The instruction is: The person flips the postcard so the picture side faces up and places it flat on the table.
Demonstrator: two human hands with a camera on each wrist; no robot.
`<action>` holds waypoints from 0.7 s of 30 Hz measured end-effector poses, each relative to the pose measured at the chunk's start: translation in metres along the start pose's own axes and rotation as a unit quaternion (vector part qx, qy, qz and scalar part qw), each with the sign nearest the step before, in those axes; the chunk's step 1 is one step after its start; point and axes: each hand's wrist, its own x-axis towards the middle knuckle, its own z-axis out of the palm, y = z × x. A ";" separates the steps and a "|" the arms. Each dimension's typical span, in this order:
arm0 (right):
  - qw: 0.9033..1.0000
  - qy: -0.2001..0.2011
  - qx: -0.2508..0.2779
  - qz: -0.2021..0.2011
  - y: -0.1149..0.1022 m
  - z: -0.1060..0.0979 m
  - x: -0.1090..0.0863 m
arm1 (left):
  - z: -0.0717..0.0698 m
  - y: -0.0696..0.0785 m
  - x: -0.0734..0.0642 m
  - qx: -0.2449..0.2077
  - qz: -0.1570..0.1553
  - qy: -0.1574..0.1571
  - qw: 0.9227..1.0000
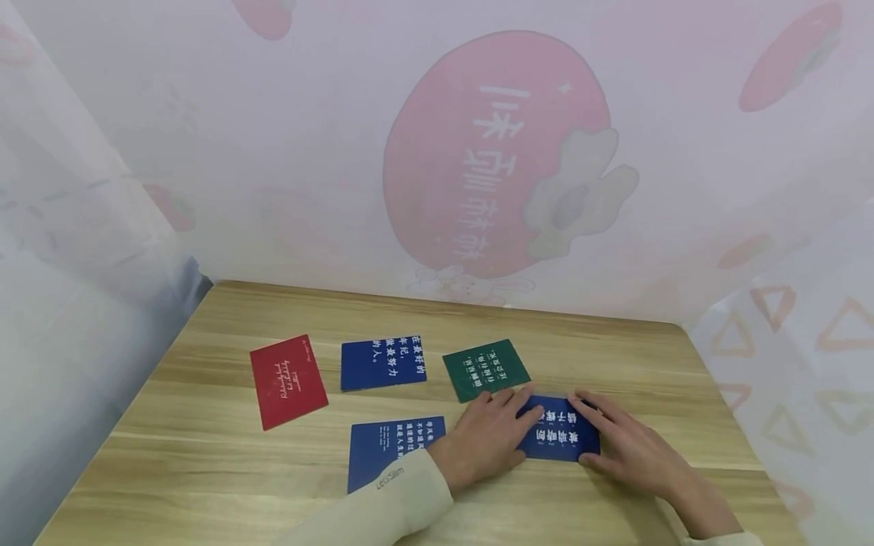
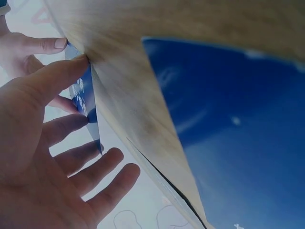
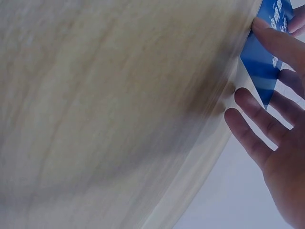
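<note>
A dark blue card (image 1: 556, 436) with white characters is on the wooden table (image 1: 273, 485), between my two hands. My left hand (image 1: 488, 432) holds its left side with thumb and fingertips, the other fingers spread. At the right side, my right hand (image 1: 631, 451) holds the card between thumb and forefinger near the corners. Both thumbs touch the near edge, as the left wrist and right wrist views show. Just beyond my left fingers lies a green card (image 1: 486, 368). Another blue card (image 1: 375, 447) lies partly hidden under my left forearm, and looks large in the left wrist view.
Farther left are a red card (image 1: 287, 383) with white script and a third blue card (image 1: 369, 368), both flat on the table. A pale curtain (image 1: 307, 167) with pink fruit prints hangs behind the table's far edge and around its sides.
</note>
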 end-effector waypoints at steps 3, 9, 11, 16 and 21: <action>1.000 -0.007 0.002 0.004 0.000 0.000 0.000 | 0.000 0.000 0.000 -0.007 0.001 -0.004 1.000; 1.000 -0.023 0.011 0.017 -0.002 -0.001 0.000 | -0.001 -0.003 0.000 -0.015 0.007 -0.014 1.000; 0.999 -0.031 0.013 0.023 -0.003 -0.003 0.000 | -0.001 -0.003 0.000 -0.019 0.008 -0.021 1.000; 0.998 -0.049 0.018 0.030 -0.004 -0.004 -0.001 | -0.002 -0.005 0.000 -0.023 0.012 -0.034 0.999; 0.998 -0.053 0.018 0.022 -0.004 -0.003 -0.003 | -0.003 -0.005 0.000 -0.012 0.015 -0.041 0.999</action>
